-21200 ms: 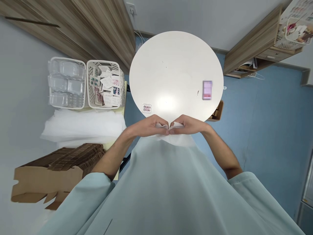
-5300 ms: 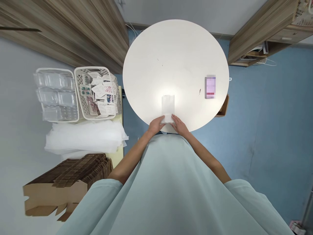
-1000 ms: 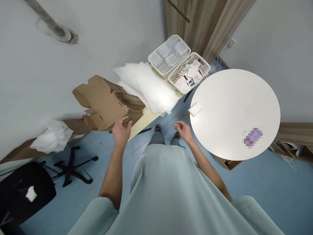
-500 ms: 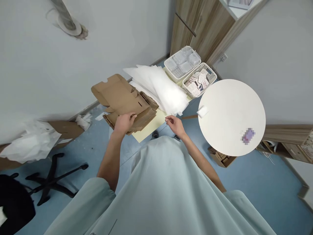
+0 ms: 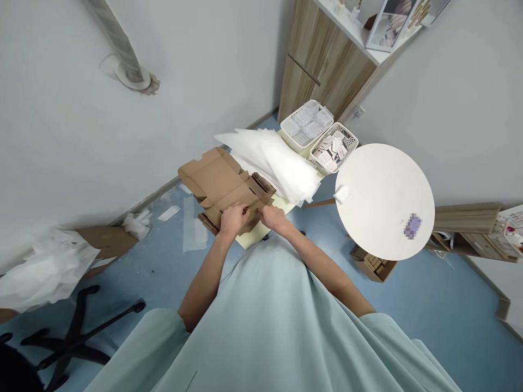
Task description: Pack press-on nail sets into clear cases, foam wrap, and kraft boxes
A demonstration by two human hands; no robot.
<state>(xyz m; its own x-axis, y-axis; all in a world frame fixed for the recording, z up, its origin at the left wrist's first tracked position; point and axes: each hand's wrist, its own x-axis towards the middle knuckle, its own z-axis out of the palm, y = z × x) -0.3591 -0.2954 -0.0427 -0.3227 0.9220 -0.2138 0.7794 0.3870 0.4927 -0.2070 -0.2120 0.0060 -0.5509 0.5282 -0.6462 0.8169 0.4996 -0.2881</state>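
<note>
Off at the left edge a heap of crumpled white wrapping (image 5: 38, 269) lies on the floor beside the black chair base (image 5: 77, 332), none of it touched. Moving right, the left hand (image 5: 232, 219) now rests on the stack of flat cardboard boxes (image 5: 223, 185), fingers curled over the near edge of the top blank; half a second ago it was only just arriving there. The right hand (image 5: 273, 216) has changed more: it hung loose in the air then, and has since closed in to the same stack, its fingers bent onto the cardboard just beside the left. Whether either hand has truly pinched a blank free I cannot tell; they look pressed on it. The stack sits on the pale yellow tabletop (image 5: 255, 235), with white foam sheets (image 5: 278, 160) piled just behind. Further right, the small folded white bundle (image 5: 341, 192) lies alone near the edge of the round white tabletop (image 5: 392, 179), well apart from both hands, so attention has gone from wrapping to boxes.
</note>
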